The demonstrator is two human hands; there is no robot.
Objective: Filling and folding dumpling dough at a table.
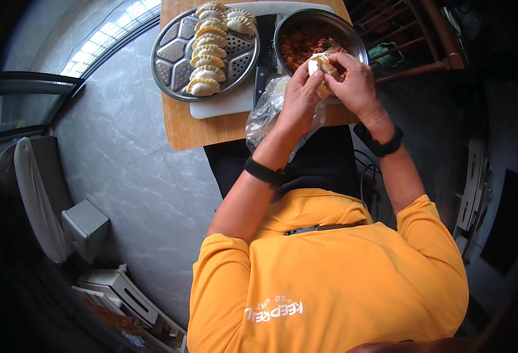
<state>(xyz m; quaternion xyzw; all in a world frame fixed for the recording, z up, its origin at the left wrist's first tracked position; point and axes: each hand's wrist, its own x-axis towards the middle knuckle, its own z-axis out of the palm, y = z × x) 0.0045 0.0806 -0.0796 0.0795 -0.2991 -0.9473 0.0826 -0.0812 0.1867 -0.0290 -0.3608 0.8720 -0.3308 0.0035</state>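
Note:
My left hand (302, 95) and my right hand (354, 84) meet over the near edge of a metal bowl (281, 27) of reddish minced filling (296, 48). Between their fingertips they pinch a partly folded dumpling (321, 64); how far its edge is sealed cannot be told. A crumpled clear plastic bag (263, 110) lies beneath my left wrist and hangs over the table edge. Left of the bowl, a round perforated metal tray (172, 51) bears a column of pleated dumplings (209, 50), with a few more at its upper right.
Under the tray and bowl is a white cutting board (223, 107) on a wooden table (182, 128). A cleaver's dark handle (260, 84) lies between tray and bag. A brown wooden rack (455, 61) stands at the right, beyond the bowl.

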